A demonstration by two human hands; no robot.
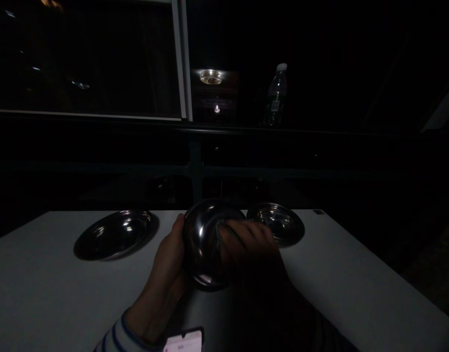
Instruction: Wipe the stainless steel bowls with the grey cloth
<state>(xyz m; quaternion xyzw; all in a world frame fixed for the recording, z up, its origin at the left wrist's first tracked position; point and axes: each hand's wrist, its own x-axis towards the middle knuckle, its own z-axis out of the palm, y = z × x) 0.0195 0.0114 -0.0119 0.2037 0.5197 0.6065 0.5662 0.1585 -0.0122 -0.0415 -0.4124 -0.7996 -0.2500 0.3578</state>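
A shiny metal bowl (202, 244) is held tilted over the middle of the table, its rounded outer side facing me. My left hand (171, 259) grips its left rim, with the thumb up along the edge. My right hand (249, 244) presses against the right part of the bowl with the fingers curled and slightly blurred. Something small and dull shows at its fingertips, too dark to make out. Behind it on the right lies a second metal bowl (283, 224). An oval metal dish (112, 237) rests to the left of my left hand.
The white table (44, 288) stretches across the front. A lit phone (183, 341) lies at the near edge below my hands. Beyond the table, a plastic bottle (277, 95) with a white cap stands on a dark ledge by a window frame (182, 58). The surroundings are very dark.
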